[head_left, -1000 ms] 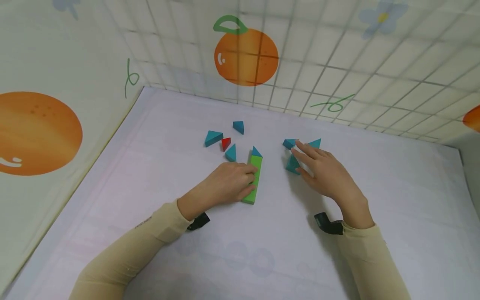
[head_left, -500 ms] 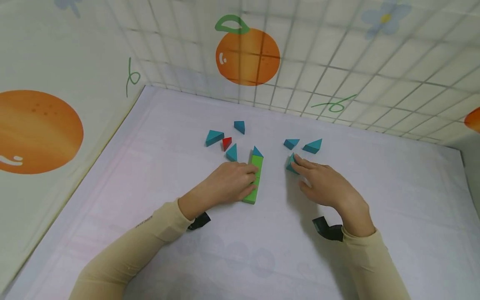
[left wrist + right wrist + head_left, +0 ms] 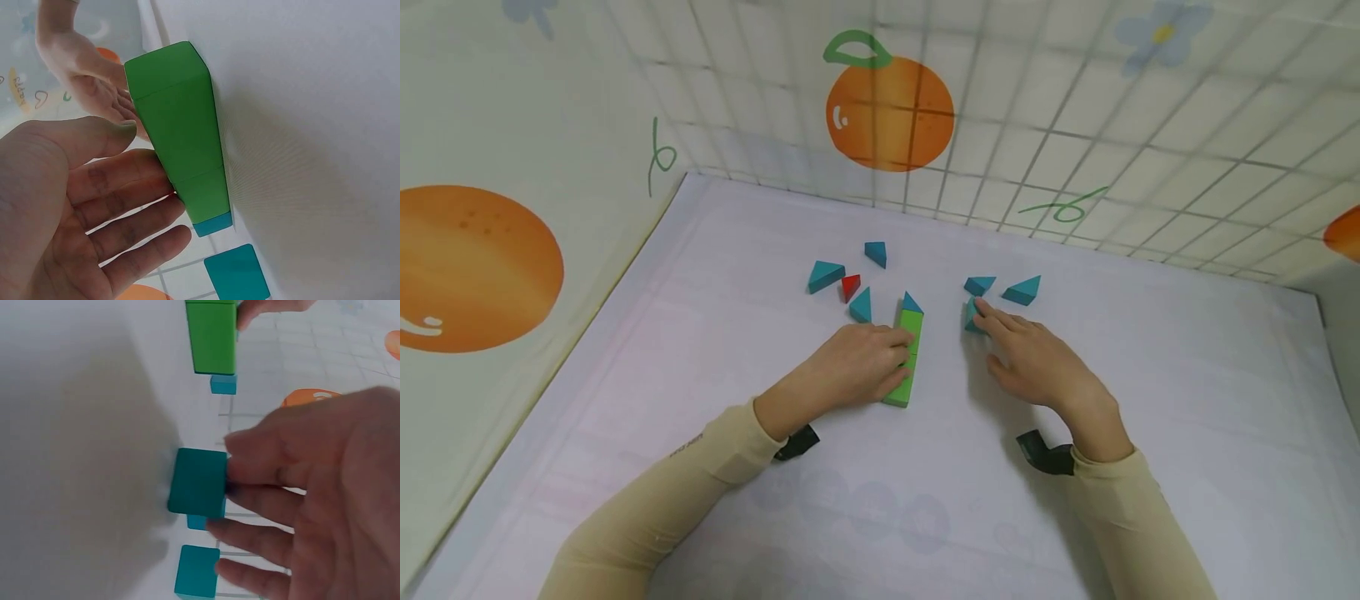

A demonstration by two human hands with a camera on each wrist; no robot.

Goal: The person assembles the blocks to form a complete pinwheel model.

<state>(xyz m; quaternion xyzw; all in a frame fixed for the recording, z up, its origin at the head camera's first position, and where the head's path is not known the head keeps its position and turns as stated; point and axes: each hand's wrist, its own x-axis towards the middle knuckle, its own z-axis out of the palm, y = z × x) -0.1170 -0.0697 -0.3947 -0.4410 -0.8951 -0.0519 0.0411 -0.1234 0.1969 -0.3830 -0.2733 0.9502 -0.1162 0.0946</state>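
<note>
Blocks (image 3: 181, 132) in a green row lie at the left hand (image 3: 859, 362), its fingers loose. The right hand (image 3: 1039, 354), loose too, touches a blue block (image 3: 199, 482) on the white cloth (image 3: 775, 221). Touching it seems the step now; sliding it next would need a soft push.

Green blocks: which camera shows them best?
The left wrist view: the green blocks appear large and close, barely covered. In the head view, the left hand hides part; the right wrist view cuts them off at its top edge.
</note>
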